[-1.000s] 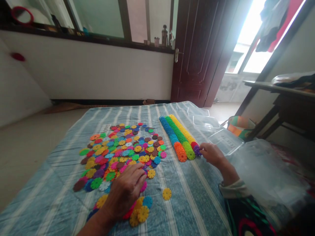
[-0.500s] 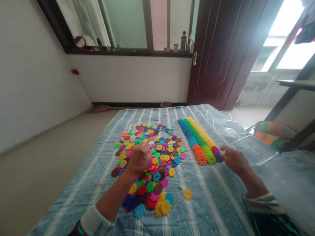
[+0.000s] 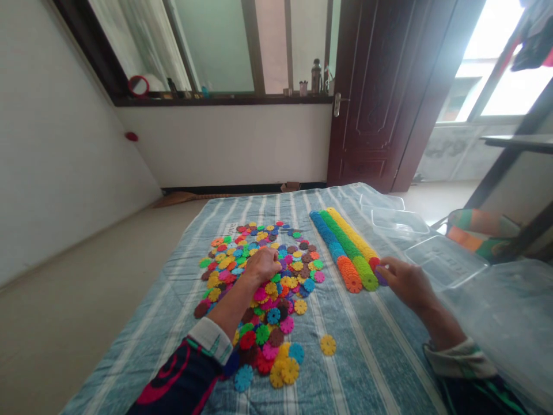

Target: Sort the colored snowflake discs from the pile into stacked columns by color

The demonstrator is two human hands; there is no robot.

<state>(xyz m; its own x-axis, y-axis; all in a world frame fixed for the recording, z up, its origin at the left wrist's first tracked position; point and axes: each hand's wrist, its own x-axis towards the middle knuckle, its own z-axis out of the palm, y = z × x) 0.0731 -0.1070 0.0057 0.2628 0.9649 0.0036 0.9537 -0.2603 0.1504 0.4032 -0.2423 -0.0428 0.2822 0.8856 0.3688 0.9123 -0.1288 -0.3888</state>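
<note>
Flower-shaped plastic discs with notched rims lie in a loose, many-coloured pile on the bed. Over the upper middle of that pile is my left hand, fingers curled closed; its fingertips are hidden, so what they hold cannot be told. At the near end of the overlapping disc rows, my right hand has thumb and forefinger together beside a red disc and over a purple disc. Any disc pinched there is too small to make out. The rows run blue to orange, green to lime, and yellow.
Clear plastic boxes and a transparent lid or tray stand along the right side. A striped blue cloth covers the surface. One yellow disc lies apart from the pile. Behind are a dark door and a window ledge.
My left hand has moved right and slightly farther over the pile. My right hand has shifted a little left, its fingertips now covering part of the purple disc. The view has tilted slightly.
</note>
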